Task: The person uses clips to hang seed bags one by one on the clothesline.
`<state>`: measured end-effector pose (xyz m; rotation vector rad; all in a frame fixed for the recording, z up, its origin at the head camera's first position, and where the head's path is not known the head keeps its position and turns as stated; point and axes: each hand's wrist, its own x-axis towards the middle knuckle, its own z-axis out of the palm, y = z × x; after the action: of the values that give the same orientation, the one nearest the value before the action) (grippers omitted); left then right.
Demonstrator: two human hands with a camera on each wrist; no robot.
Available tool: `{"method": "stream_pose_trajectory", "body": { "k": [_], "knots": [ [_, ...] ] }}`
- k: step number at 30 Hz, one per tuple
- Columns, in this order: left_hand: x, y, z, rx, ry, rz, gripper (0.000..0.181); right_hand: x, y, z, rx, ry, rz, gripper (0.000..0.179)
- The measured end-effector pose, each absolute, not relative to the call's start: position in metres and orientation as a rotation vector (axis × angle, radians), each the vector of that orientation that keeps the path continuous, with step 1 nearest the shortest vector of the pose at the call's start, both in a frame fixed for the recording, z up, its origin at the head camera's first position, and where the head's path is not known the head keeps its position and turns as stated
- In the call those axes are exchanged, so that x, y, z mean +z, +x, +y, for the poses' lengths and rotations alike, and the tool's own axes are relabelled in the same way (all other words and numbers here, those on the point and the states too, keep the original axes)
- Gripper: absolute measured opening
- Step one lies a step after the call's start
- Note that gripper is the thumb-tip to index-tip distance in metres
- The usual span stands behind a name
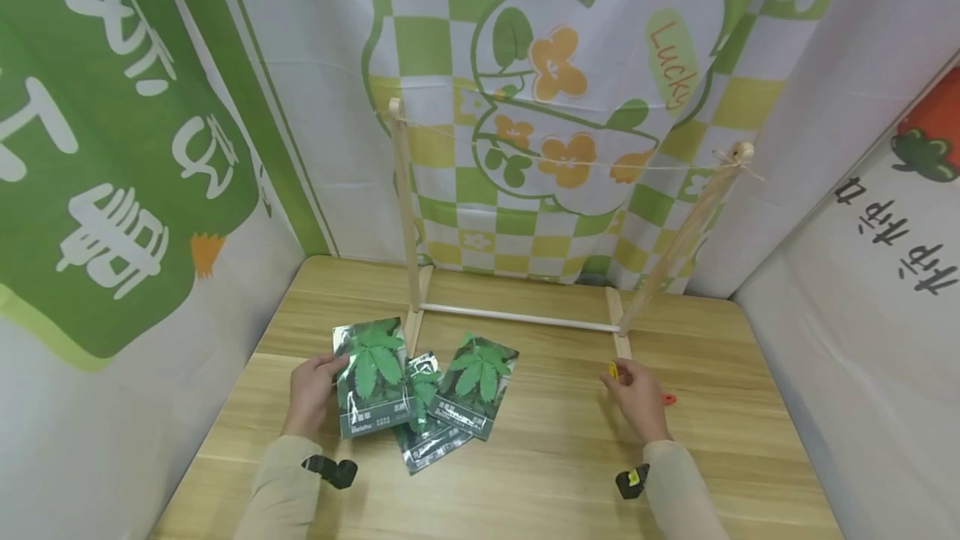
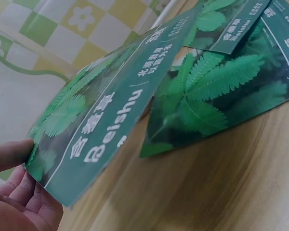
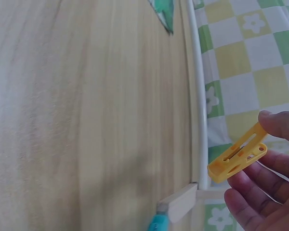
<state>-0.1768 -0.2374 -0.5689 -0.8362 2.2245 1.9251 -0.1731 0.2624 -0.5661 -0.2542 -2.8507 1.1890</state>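
Glossy green rectangular leaf-printed packet (image 1: 375, 377) is above the wood-grain desk (image 1: 540, 473), one edge pinched by the left hand (image 1: 311, 394); the right hand (image 1: 637, 398) pinches a yellow plastic clip (image 3: 238, 154). We judge the packet could slip from that one-sided grip.

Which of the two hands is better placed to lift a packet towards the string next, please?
Probably the left: the left hand grips a packet by its edge, beside the other packets. The right hand is farther from them and pinches a yellow clip.
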Motion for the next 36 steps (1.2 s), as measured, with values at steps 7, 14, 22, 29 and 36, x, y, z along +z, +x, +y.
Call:
{"method": "stream_pose_trajectory", "body": {
  "k": [7,14,22,29,36],
  "knots": [
    [-0.560,-0.180,-0.239,1.968,-0.856,2.204,0.051,-0.556,-0.178,0.259,1.213,-0.238,-2.824,0.042],
    [-0.546,-0.180,-0.241,2.009,-0.829,2.207,0.049,-0.541,-0.178,0.260,1.251,-0.288,-2.744,0.041],
    [-0.529,-0.182,-0.245,2.017,-0.849,2.203,0.050,-0.523,-0.181,0.262,1.270,-0.300,-2.658,0.037],
    [-0.518,-0.184,-0.242,2.031,-0.836,2.217,0.049,-0.510,-0.182,0.261,1.284,-0.244,-2.600,0.034],
    [-0.512,-0.186,-0.240,2.026,-0.810,2.235,0.052,-0.501,-0.184,0.260,1.328,-0.252,-2.597,0.036]
  ]
}}
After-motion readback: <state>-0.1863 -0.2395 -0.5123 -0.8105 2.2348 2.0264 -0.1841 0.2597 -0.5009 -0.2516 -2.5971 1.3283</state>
